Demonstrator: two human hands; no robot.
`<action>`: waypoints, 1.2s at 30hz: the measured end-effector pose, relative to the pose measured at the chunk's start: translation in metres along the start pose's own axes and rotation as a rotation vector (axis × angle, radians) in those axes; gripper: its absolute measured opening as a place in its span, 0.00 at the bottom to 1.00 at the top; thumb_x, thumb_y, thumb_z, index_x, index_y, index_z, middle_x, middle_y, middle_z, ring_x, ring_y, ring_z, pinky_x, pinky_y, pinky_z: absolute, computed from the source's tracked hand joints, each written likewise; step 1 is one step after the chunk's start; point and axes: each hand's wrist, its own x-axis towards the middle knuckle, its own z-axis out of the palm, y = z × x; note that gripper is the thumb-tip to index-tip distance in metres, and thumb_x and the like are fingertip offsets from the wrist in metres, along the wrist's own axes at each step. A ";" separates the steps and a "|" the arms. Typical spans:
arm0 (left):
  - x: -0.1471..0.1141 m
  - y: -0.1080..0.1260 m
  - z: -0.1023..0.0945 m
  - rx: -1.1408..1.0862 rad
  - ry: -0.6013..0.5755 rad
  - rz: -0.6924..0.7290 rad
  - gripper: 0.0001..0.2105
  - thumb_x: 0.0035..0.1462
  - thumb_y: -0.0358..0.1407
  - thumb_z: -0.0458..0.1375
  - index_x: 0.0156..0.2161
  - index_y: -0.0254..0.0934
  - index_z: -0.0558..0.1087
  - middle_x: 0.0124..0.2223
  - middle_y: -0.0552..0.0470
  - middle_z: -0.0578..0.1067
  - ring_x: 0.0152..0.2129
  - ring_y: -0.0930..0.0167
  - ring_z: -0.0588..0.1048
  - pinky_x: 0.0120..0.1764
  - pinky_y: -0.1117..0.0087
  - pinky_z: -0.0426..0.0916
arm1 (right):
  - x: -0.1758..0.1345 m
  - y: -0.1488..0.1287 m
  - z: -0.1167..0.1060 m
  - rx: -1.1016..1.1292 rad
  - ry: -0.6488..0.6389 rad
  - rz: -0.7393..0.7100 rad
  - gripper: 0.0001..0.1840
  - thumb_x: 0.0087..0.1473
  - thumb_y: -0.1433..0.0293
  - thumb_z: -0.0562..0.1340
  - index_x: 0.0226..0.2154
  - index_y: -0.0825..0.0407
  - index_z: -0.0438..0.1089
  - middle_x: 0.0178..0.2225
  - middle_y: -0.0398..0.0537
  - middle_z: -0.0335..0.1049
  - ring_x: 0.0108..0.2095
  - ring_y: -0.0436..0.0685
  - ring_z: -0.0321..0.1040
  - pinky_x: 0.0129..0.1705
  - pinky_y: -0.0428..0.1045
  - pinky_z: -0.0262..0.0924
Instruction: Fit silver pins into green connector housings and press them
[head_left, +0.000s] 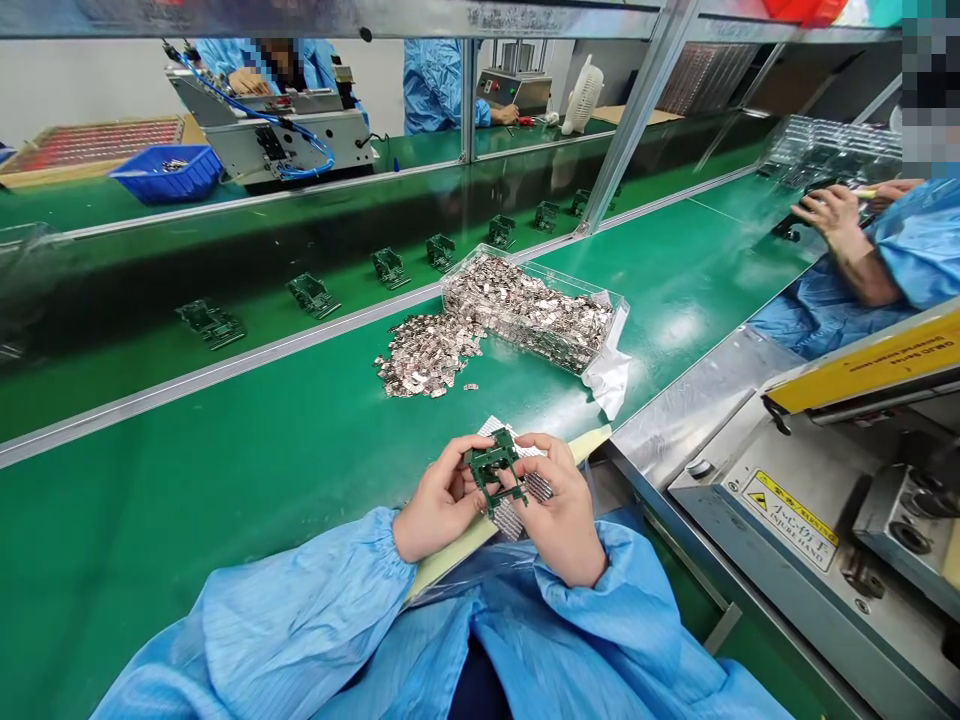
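Observation:
Between my two hands is a dark green plastic frame (495, 462) with open gaps and thin legs, held up over the bench edge. My left hand (444, 500) grips its left side between thumb and fingers. On the other side, my right hand (561, 508) has its thumb and fingertips on the frame; whether a small part is pinched there is hidden. Beneath the hands lies a silvery ribbed sheet (510, 520) on a pale yellow strip (457, 552). Farther ahead, a loose heap of small metal pieces (431, 352) spills from a clear plastic tray (540, 310).
Several similar green frames (313, 295) sit in a row on the belt behind a metal rail (247, 385). At right stands a machine with a warning label (791, 520). A co-worker's hands (840, 215) are at the upper right; other people work across the belt.

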 end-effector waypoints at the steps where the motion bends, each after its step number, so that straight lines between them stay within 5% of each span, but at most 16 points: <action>1: -0.001 -0.001 -0.001 0.036 0.006 -0.005 0.17 0.59 0.33 0.59 0.53 0.43 0.65 0.39 0.51 0.73 0.30 0.76 0.72 0.33 0.78 0.69 | 0.000 0.000 0.001 0.004 0.008 0.008 0.05 0.55 0.71 0.63 0.27 0.49 0.70 0.44 0.51 0.66 0.48 0.61 0.63 0.50 0.56 0.58; 13: -0.004 -0.001 0.002 0.284 0.147 -0.034 0.14 0.61 0.38 0.56 0.50 0.39 0.67 0.30 0.54 0.70 0.25 0.74 0.69 0.29 0.75 0.65 | -0.004 0.005 0.010 0.244 -0.021 0.174 0.04 0.56 0.68 0.62 0.30 0.50 0.70 0.31 0.45 0.69 0.32 0.54 0.67 0.36 0.49 0.62; 22: -0.003 0.004 0.005 0.220 0.165 -0.101 0.12 0.59 0.36 0.56 0.48 0.38 0.66 0.31 0.54 0.70 0.23 0.75 0.68 0.27 0.75 0.65 | -0.003 0.001 0.019 0.582 0.043 0.464 0.14 0.43 0.63 0.72 0.26 0.51 0.67 0.23 0.41 0.69 0.24 0.52 0.66 0.26 0.46 0.63; 36: -0.015 0.012 0.019 0.190 0.140 -0.102 0.14 0.57 0.37 0.60 0.47 0.37 0.67 0.38 0.49 0.72 0.29 0.72 0.72 0.32 0.72 0.72 | -0.017 -0.006 0.008 0.569 0.069 0.410 0.17 0.42 0.58 0.71 0.24 0.50 0.65 0.21 0.41 0.67 0.21 0.52 0.63 0.23 0.47 0.62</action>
